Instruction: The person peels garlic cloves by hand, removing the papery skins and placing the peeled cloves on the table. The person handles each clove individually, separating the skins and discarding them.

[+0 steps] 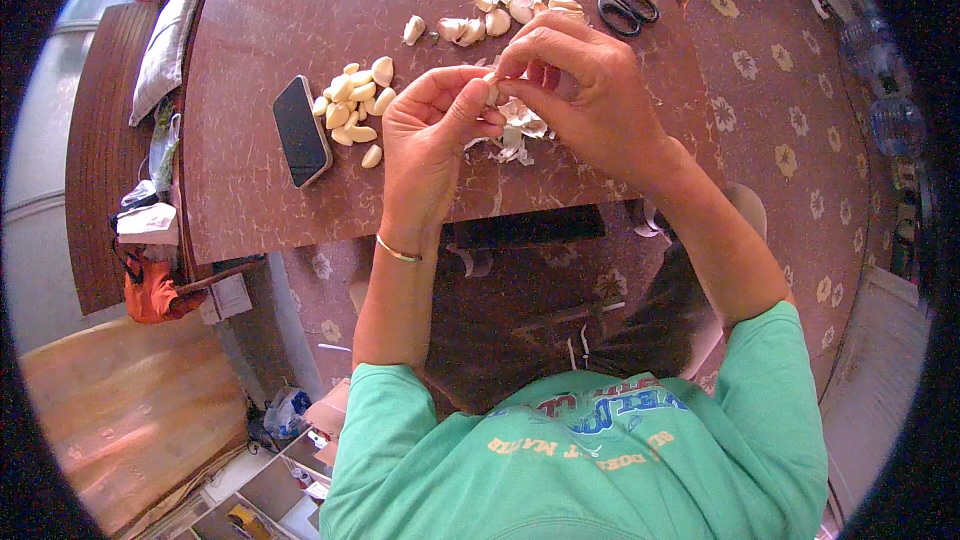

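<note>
Between the fingertips of both hands I hold a garlic clove, mostly hidden by the fingers. My left hand pinches it from the left, thumb against index finger. From the right, my right hand closes thumb and index finger on it. Below the hands lie white garlic skins in a loose heap. Left of my left hand is a pile of peeled garlic cloves. Beyond my hands, unpeeled garlic cloves spread in a rough row, partly covered by my right hand.
A dark-screened phone lies left of the peeled cloves. Black-handled scissors rest at the far right of the brown marbled table. A cushion and an orange bag are off its left side. Flower-patterned flooring extends at right.
</note>
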Demonstrator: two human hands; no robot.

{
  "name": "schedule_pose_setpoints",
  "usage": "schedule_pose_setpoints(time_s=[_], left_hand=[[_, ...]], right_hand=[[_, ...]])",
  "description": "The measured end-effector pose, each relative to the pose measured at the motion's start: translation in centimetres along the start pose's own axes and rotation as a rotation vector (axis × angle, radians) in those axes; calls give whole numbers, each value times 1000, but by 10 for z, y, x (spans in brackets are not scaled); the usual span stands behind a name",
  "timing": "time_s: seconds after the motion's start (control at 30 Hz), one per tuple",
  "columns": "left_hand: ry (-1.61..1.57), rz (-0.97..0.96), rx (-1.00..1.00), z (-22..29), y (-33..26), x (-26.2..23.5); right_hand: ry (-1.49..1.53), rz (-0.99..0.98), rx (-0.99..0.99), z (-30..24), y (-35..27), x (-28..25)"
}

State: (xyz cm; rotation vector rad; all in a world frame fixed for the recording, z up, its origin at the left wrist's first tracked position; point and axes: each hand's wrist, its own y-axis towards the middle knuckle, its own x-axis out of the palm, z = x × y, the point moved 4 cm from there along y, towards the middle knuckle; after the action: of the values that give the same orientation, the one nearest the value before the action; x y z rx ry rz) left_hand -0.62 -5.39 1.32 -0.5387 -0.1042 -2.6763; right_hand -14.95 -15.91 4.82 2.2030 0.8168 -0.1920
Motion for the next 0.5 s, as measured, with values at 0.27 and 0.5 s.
schedule_pose_setpoints(time_s=[0.27, 0.5], left_hand=[[28, -4, 8, 0, 0, 0], [148, -27, 8, 2, 0, -1]], right_hand=[[23, -19, 30, 0, 0, 0], [14, -103, 74, 0, 2, -2]])
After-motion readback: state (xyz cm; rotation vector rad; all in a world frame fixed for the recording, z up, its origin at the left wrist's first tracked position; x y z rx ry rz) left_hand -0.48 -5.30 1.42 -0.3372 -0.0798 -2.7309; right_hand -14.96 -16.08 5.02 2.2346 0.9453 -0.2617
